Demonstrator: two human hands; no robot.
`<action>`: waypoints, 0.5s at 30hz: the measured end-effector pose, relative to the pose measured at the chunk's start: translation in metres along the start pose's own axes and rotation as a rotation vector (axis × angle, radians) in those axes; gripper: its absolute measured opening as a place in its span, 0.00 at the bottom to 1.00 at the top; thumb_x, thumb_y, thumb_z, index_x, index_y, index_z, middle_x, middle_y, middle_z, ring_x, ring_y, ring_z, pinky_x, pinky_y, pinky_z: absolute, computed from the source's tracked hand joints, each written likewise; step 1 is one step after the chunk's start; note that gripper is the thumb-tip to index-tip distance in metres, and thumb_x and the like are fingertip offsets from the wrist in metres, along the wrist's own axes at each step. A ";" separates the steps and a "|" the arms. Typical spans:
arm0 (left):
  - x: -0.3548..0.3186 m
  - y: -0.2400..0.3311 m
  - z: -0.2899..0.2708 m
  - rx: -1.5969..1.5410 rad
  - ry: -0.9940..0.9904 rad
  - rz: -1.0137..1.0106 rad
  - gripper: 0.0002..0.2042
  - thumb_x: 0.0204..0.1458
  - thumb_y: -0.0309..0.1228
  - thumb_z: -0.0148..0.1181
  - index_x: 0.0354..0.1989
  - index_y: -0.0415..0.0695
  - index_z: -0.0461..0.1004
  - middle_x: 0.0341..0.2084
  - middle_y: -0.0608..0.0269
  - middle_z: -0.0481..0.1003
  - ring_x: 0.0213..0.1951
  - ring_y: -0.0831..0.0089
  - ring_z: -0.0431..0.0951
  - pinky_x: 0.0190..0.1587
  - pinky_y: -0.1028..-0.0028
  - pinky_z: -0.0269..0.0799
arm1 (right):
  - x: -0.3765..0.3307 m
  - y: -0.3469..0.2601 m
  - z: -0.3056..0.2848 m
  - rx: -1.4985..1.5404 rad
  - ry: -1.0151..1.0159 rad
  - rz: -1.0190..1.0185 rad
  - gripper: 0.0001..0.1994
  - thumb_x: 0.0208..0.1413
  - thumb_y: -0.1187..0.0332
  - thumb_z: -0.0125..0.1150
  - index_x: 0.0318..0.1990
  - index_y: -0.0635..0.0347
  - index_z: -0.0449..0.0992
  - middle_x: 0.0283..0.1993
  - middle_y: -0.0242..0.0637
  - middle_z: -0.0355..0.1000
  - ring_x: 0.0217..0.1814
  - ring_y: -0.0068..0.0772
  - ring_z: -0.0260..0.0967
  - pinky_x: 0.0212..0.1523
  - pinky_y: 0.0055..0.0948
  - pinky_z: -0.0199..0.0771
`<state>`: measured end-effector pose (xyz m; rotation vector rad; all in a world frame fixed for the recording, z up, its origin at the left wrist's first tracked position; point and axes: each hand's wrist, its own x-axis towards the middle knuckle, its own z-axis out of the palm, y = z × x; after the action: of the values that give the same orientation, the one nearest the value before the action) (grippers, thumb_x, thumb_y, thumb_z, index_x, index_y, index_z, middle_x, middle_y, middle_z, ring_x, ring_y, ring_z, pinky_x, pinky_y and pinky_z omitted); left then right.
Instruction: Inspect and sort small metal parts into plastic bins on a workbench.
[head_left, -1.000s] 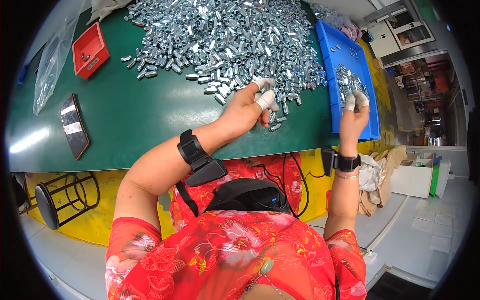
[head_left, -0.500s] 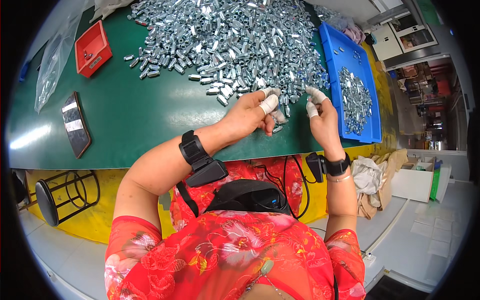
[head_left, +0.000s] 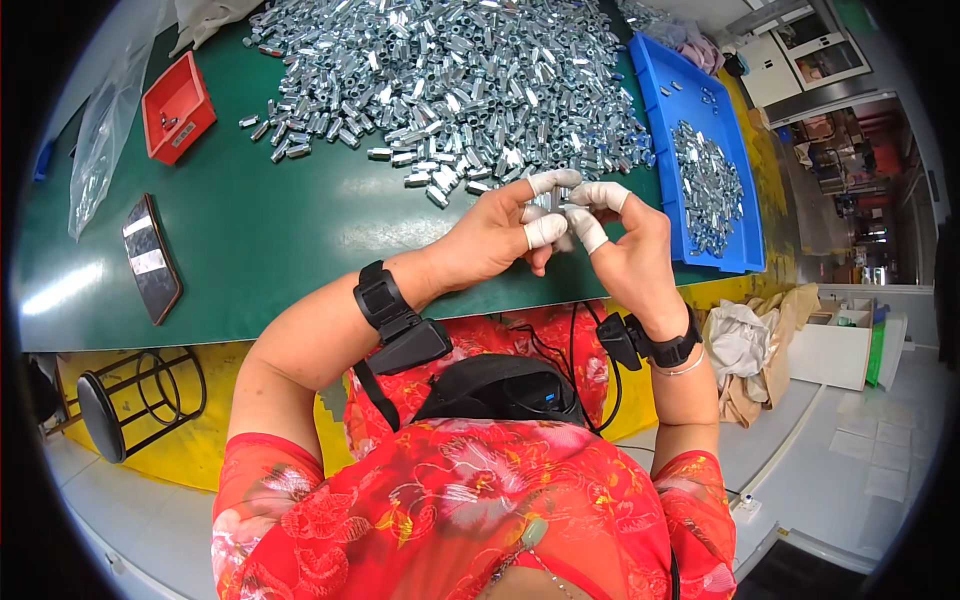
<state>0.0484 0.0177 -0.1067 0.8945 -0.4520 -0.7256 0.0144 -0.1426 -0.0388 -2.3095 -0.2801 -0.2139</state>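
My left hand [head_left: 492,236] and my right hand [head_left: 640,258] meet above the near part of the green table, with white covers on several fingertips. Between the left thumb and fingers are small shiny metal hex nuts [head_left: 545,201], mostly hidden by the fingers. The right thumb and index finger close in a pinch against the same spot, touching a metal piece there; how many pieces are held I cannot tell. Just beyond the hands spreads a large pile of long silvery hex nuts [head_left: 450,95]. A blue tray [head_left: 677,210] with more such nuts stands to the right.
At the far left sit a red bin [head_left: 196,128] with a few metal pieces and a clear plastic bag [head_left: 105,150]. A dark phone [head_left: 153,262] lies on the green table [head_left: 300,230]. Below the left table edge stands a black stool [head_left: 101,418]; cloths [head_left: 740,340] hang at right.
My right hand has moved left from beside the blue tray to meet my left hand, its fingers now closed at the metal pieces. The left hand has barely moved.
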 end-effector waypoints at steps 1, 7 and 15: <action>0.000 0.000 0.002 -0.013 0.000 0.012 0.25 0.55 0.36 0.51 0.60 0.42 0.54 0.29 0.64 0.70 0.25 0.80 0.69 0.32 0.78 0.68 | -0.001 0.000 0.000 -0.002 0.002 0.001 0.05 0.48 0.78 0.57 0.34 0.67 0.73 0.28 0.38 0.74 0.29 0.24 0.72 0.31 0.24 0.70; 0.003 -0.001 0.002 0.129 0.007 0.092 0.26 0.55 0.32 0.52 0.61 0.44 0.52 0.30 0.66 0.70 0.28 0.81 0.69 0.35 0.79 0.68 | -0.001 0.000 0.005 0.129 0.025 0.110 0.05 0.51 0.76 0.55 0.35 0.68 0.72 0.24 0.37 0.73 0.26 0.23 0.71 0.28 0.22 0.69; 0.001 0.003 0.002 0.020 0.098 0.030 0.26 0.56 0.35 0.51 0.61 0.44 0.53 0.29 0.66 0.70 0.25 0.80 0.69 0.32 0.77 0.70 | -0.001 0.016 0.000 0.583 -0.048 0.396 0.17 0.60 0.59 0.46 0.40 0.67 0.70 0.27 0.35 0.71 0.24 0.19 0.64 0.25 0.18 0.64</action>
<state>0.0490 0.0170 -0.1034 0.9363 -0.3857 -0.6483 0.0172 -0.1533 -0.0504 -1.7441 0.0906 0.1141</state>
